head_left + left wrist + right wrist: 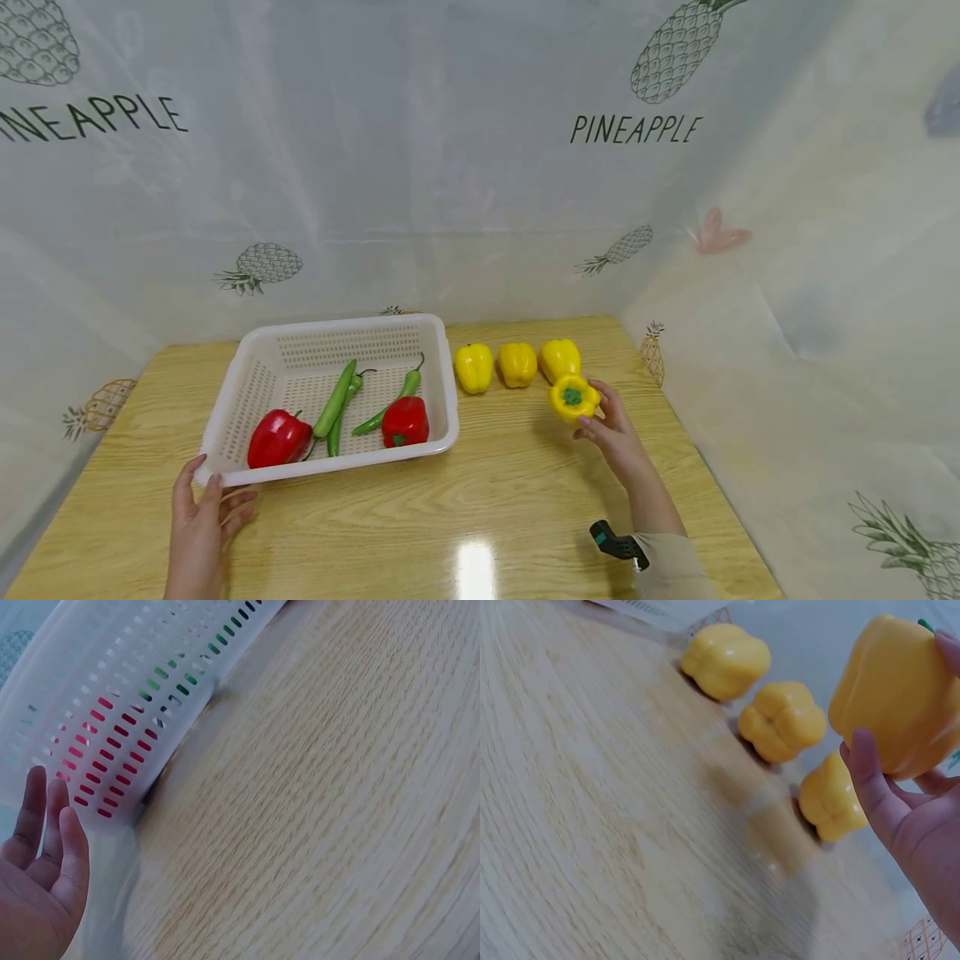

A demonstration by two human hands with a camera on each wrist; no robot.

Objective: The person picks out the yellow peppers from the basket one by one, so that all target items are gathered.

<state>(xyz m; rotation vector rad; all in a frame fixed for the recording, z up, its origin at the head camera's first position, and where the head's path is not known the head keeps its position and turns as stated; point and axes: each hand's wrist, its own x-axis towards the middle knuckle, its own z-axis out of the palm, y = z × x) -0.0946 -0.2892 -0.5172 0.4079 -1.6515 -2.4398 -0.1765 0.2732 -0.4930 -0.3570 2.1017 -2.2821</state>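
My right hand (617, 433) holds a yellow bell pepper (573, 398) with a green stem, lifted above the table, between thumb and fingers. Behind it, three more yellow bell peppers (517, 365) stand in a row; the rightmost (560, 357) is partly hidden by the held one. On the left, a white plastic basket (330, 469) contains two red bell peppers (279, 438) and several long green peppers (335, 400). My left hand (201, 521) grips the basket's near left corner, one finger at the rim; its other fingers (73, 859) extend beside the perforated wall.
Everything rests on a light wood-grain table (420, 533). A pale curtain (465, 192) with pineapple prints hangs behind it and along both sides. On the right wrist sits a black strapped device (618, 546).
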